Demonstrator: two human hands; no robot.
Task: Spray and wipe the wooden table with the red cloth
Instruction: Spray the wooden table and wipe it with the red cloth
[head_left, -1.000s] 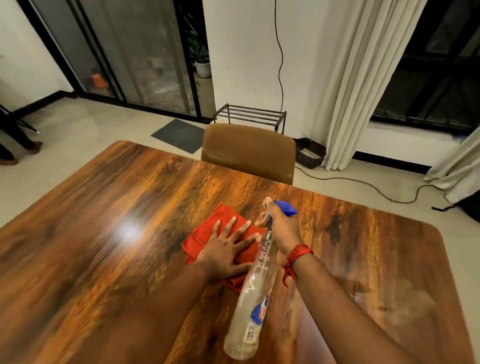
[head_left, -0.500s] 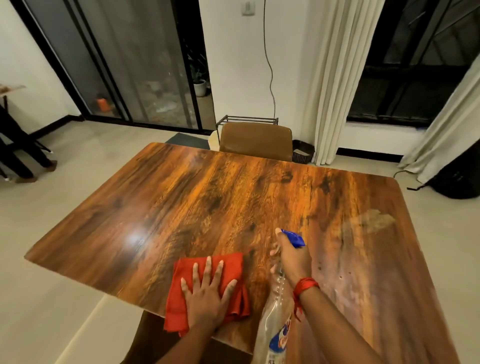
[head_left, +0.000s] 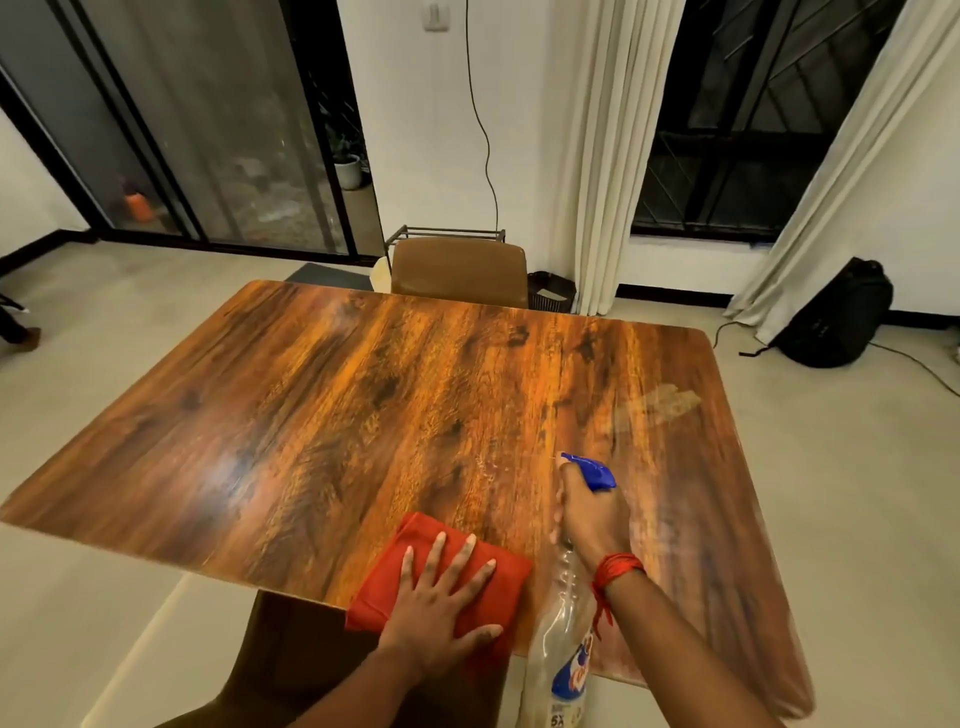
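Observation:
The wooden table (head_left: 363, 405) fills the middle of the head view, glossy with dark grain. A folded red cloth (head_left: 410, 551) lies at its near edge, partly overhanging. My left hand (head_left: 441, 608) presses flat on the cloth with fingers spread. To its right, my right hand (head_left: 589, 519) grips the neck of a clear spray bottle (head_left: 566, 654) with a blue nozzle (head_left: 592, 470) that points toward the table's middle. A red thread is tied round that wrist. A dull smudge (head_left: 657, 408) shows on the far right of the tabletop.
A brown chair (head_left: 460, 270) stands at the table's far side, another brown chair (head_left: 291, 660) below the near edge. A black bag (head_left: 836, 317) and cables lie on the floor at right. Curtains and dark windows line the back wall, with a metal rack behind the far chair.
The cloth under my left hand has slid from the table's middle back to the near edge. The view has pulled back and more of the table shows. My right hand still holds the bottle.

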